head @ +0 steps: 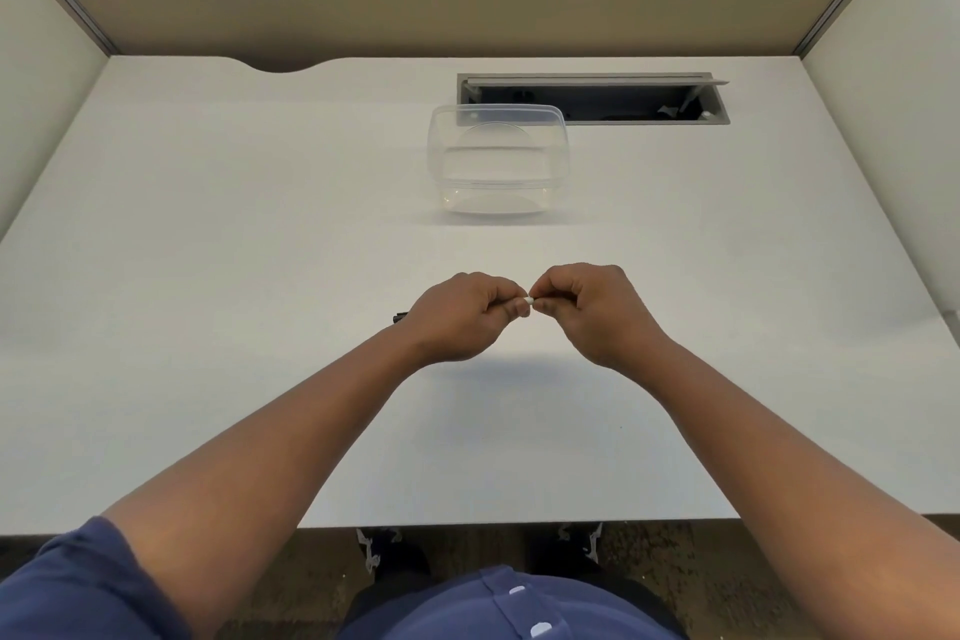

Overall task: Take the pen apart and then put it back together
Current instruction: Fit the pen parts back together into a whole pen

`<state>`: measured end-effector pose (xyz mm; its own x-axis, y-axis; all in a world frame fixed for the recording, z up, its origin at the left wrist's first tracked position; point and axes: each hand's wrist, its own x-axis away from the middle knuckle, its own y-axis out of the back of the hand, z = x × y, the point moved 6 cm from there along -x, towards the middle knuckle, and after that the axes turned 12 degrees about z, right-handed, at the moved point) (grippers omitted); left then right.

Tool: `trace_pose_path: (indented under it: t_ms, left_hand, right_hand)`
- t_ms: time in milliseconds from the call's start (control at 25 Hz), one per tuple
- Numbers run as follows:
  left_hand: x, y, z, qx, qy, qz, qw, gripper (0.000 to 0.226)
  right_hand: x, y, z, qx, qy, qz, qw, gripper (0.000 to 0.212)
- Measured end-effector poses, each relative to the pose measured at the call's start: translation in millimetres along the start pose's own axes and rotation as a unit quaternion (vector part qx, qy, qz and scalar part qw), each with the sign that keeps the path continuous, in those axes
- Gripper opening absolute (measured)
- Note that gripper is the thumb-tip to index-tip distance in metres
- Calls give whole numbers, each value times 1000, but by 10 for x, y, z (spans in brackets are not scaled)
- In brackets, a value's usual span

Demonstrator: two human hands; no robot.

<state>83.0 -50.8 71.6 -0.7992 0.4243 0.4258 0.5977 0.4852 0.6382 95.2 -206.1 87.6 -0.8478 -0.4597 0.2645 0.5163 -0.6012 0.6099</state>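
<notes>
Head view: left hand [460, 314] and right hand [587, 309] meet, both pinched closed on the pen [528, 300] (white tip between them, dark end left of the left wrist). Smooth white desk [208, 250]; clear rounded box [497, 165] stands well beyond.

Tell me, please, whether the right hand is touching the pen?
Touching: in the head view the right hand pinches the white end of the pen, whose body is in the left hand.

I see a white counter [208, 224]; a clear plastic container [497, 166] sits on it just before an open cable hatch [592, 99] set into its far side.
</notes>
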Motion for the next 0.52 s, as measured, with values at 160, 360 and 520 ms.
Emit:
trace_pose_path:
  t_ms: [160, 360, 520]
  left_hand:
    - [-4, -9, -33, -67, -15, -53, 996, 28]
    - [-16, -65, -128, -196, -56, -98, 974, 32]
    - [-31, -113, -98, -227, -58, -94, 967, 30]
  right_hand:
    - [-8, -18, -121, -152, -65, 9, 986, 8]
    - [-38, -109, -284, -371, -191, 81, 905, 13]
    - [-29, -183, -337, -407, -209, 82, 886, 11]
